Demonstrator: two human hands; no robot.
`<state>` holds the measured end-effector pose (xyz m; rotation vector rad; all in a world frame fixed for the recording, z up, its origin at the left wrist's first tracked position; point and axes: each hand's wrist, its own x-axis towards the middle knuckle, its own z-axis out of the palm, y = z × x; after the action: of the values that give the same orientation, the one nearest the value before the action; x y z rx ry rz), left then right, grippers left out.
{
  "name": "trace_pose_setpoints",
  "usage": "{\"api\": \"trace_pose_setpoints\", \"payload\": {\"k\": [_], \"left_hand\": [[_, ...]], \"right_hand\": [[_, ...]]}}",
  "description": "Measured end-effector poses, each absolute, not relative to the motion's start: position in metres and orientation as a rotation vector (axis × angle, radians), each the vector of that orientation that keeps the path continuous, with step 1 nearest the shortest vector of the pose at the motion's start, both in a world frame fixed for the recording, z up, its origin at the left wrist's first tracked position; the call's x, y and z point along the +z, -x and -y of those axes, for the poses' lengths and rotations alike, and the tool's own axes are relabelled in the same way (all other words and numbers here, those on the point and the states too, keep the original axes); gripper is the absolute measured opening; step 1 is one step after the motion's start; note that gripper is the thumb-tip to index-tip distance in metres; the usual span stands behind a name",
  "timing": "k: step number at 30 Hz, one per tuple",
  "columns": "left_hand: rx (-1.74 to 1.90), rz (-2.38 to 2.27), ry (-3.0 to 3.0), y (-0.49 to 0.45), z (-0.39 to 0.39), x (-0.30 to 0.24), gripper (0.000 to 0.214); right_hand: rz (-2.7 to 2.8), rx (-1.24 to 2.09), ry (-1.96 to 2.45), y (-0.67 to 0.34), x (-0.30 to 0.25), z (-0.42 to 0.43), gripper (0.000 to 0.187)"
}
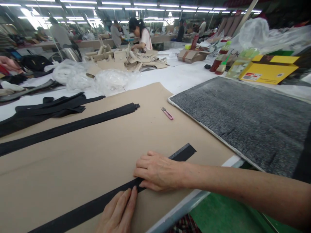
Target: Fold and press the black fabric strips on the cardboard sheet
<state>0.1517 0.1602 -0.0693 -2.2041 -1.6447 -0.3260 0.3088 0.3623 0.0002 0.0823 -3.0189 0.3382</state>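
A long black fabric strip (82,205) lies slantwise on brown paper near the table's front edge. My left hand (118,212) is at the strip's lower edge, its fingers together and the fingertips pressing on it. Just beyond, my right hand (157,171) bends over the same strip, thumb on the near side and fingers on the far side, pinching its edge. Past that hand the strip's far end shows a greyish band along its upper edge. The undersides of both hands are hidden. Pink thread snips (167,113) lie farther up the paper.
More black strips (73,124) lie at the left on the brown paper (97,161). A dark grey coated board (243,116) rests at the right. Behind are clear plastic bags (109,81), cut tan pieces (123,56), bottles (220,58) and a yellow box (267,69). Another person (143,35) works across the table.
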Motion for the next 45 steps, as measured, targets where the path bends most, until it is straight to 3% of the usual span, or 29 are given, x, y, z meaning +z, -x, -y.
{"api": "trace_pose_setpoints", "payload": {"k": [6,11,14,23,31,39,45], "left_hand": [[-0.322,1.628,2.150,-0.154,-0.162,-0.064,0.045],[-0.308,1.593,2.137,-0.154,-0.161,-0.066,0.045],[-0.313,1.620,2.100,-0.154,-0.157,-0.068,0.047],[-0.319,1.631,2.070,-0.153,-0.149,-0.073,0.043],[-0.327,1.641,2.074,-0.154,-0.150,-0.068,0.042],[-0.409,1.630,2.102,-0.150,-0.149,-0.073,0.042],[-0.601,1.764,2.085,-0.148,-0.146,-0.071,0.041]], "right_hand": [[3.047,0.262,-0.040,-0.295,-0.008,-0.353,0.015],[3.029,0.784,0.410,-0.290,0.005,-0.349,0.013],[3.001,0.906,0.412,-0.288,0.013,-0.347,0.017],[3.103,0.300,0.015,-0.277,0.000,-0.334,0.012],[3.021,0.930,0.476,-0.267,0.011,-0.329,0.008],[2.966,1.038,0.371,-0.270,0.012,-0.335,0.022],[3.036,0.668,0.180,-0.276,0.008,-0.330,0.014]]}}
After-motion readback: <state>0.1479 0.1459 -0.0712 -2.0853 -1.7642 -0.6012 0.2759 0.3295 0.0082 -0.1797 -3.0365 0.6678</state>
